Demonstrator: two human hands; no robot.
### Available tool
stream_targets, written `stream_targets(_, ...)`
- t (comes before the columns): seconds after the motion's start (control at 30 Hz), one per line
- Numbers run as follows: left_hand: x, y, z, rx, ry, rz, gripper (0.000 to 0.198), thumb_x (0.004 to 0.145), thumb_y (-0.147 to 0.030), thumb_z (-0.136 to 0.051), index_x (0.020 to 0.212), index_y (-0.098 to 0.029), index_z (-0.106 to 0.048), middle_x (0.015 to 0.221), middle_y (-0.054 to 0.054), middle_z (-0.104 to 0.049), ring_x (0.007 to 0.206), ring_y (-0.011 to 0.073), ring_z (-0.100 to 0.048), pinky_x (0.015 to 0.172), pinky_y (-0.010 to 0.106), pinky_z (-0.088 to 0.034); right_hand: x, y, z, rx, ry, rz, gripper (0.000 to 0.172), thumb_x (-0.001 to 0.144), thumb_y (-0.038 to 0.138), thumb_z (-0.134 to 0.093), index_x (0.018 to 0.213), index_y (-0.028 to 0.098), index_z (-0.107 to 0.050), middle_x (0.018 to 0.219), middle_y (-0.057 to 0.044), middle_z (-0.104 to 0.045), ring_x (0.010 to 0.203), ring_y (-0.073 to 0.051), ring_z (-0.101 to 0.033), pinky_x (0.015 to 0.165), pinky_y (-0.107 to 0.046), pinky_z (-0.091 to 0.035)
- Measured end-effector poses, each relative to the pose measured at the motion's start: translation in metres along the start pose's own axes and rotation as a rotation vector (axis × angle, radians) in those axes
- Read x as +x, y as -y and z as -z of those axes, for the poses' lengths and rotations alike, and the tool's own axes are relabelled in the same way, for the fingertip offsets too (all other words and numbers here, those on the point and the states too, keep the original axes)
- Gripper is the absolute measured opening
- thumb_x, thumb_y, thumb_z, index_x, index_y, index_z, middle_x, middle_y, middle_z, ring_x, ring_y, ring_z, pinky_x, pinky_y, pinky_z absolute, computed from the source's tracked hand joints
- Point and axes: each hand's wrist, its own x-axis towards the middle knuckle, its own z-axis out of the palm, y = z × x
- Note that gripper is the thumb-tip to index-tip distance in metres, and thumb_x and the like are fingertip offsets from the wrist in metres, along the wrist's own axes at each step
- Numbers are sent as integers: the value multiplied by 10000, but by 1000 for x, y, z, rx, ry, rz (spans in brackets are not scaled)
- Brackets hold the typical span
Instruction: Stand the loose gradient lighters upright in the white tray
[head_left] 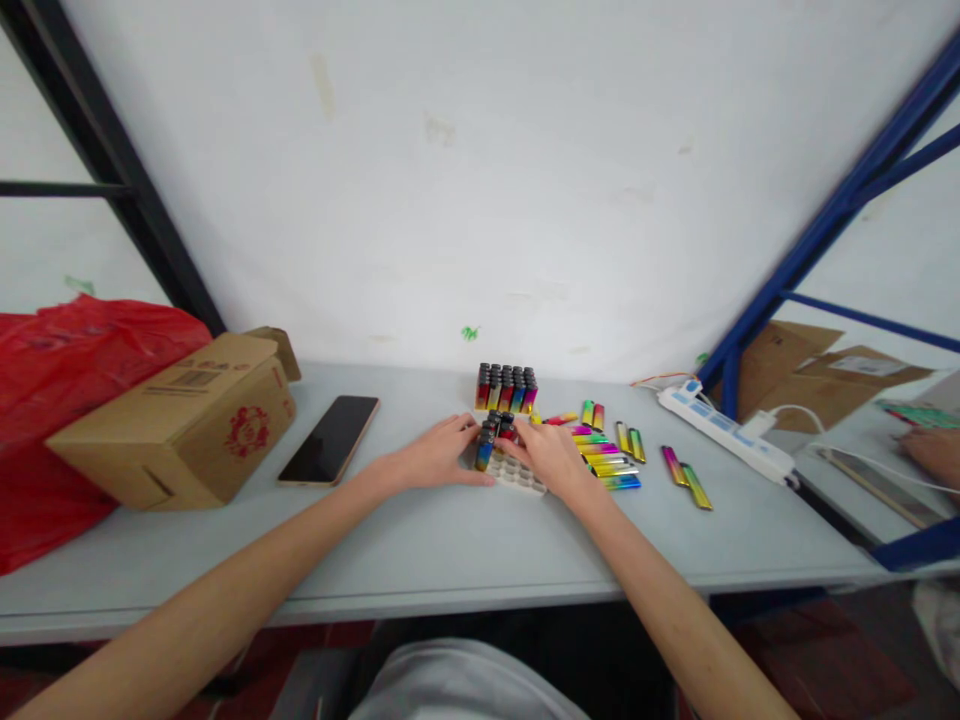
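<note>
A white tray with rows of cells point(517, 474) lies in front of me, with several black-topped lighters point(486, 448) standing upright in its left part. My left hand point(439, 455) is curved around the tray's left side, fingertips by the lighters and thumb along the near edge. Over the tray, my right hand point(551, 455) has its fingers bent together at a red lighter point(507, 430); the fingertips are partly hidden. Right behind stands a full block of upright lighters point(506, 387). Shiny multicoloured lighters point(611, 465) lie loose beside my right hand.
To the left are a phone point(330, 440), a cardboard box point(180, 420) and a red plastic bag point(97, 350). A white power strip point(727, 430) lies at right by a blue metal frame point(825, 230). Beyond it, another person's hand point(934, 450) shows. The wall closes the table's back.
</note>
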Motion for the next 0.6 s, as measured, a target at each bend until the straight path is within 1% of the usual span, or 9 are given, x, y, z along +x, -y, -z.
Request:
stream_targets(0.1,0,1,0,-15,-9,0,717,788,-710,-747,1231,-156,-638,1156,135,-636,1087,345,-622,996,446,-502,-1,-5,-1,74,8,-26,502,991,632,-550,743,210,-663,641,-59,-690,579,-196,-624,543,-276,-288)
stream_targets(0.17,0,1,-1,-22,-11,0,724,788,-718,-741,1232,-155,-638,1163,137,-637,1094,348,-620,1001,451,-500,-3,-17,-1,146,-8,-44,537,1005,640,-515,705,214,-645,610,-35,-664,568,-184,-603,561,-273,-306)
stream_targets(0.2,0,1,0,-24,-11,-1,730,790,-718,-737,1240,-153,-635,1175,140,-635,1102,349,-618,1008,453,-496,-3,-26,0,163,-37,-72,548,1032,621,-469,710,214,-644,620,-33,-666,583,-185,-606,579,-273,-323)
stream_targets(0.27,0,1,0,-26,-10,-6,744,795,-723,-729,1261,-152,-627,1196,144,-632,1112,348,-614,1017,450,-491,-3,-49,2,135,-122,-178,544,1090,530,-366,770,204,-663,699,-54,-701,661,-199,-638,636,-281,-369)
stream_targets(0.33,0,1,0,-24,-6,-7,749,796,-735,-717,1263,-155,-628,1190,142,-630,1102,343,-615,1013,446,-491,-2,-76,6,43,-177,-325,463,1099,415,-364,878,178,-695,853,-103,-748,791,-225,-676,719,-295,-413)
stream_targets(0.4,0,1,1,-15,0,-3,755,797,-754,-698,1246,-151,-635,1175,143,-628,1087,339,-616,1008,446,-491,2,-102,9,-38,-144,-461,354,1071,304,-407,1002,158,-722,1018,-148,-761,932,-247,-691,806,-308,-439)
stream_targets(0.47,-1,0,1,-3,1,-3,763,801,-772,-678,1236,-146,-638,1178,145,-625,1081,335,-615,1010,445,-488,9,-122,11,-71,-61,-598,341,1054,267,-416,1080,151,-736,1110,-179,-750,1028,-263,-688,881,-326,-451)
stream_targets(0.53,-1,-1,1,11,1,-3,762,805,-779,-670,1236,-151,-637,1184,142,-624,1075,328,-616,1008,440,-488,16,-134,9,-60,10,-684,304,1023,280,-492,1121,133,-739,1162,-216,-733,1111,-299,-671,948,-371,-455)
stream_targets(0.6,-1,-2,1,26,3,-3,749,812,-771,-673,1234,-154,-636,1180,139,-623,1080,324,-615,1008,433,-488,24,-139,5,-24,41,-719,274,960,282,-605,1116,101,-740,1199,-261,-709,1193,-357,-633,1007,-448,-444)
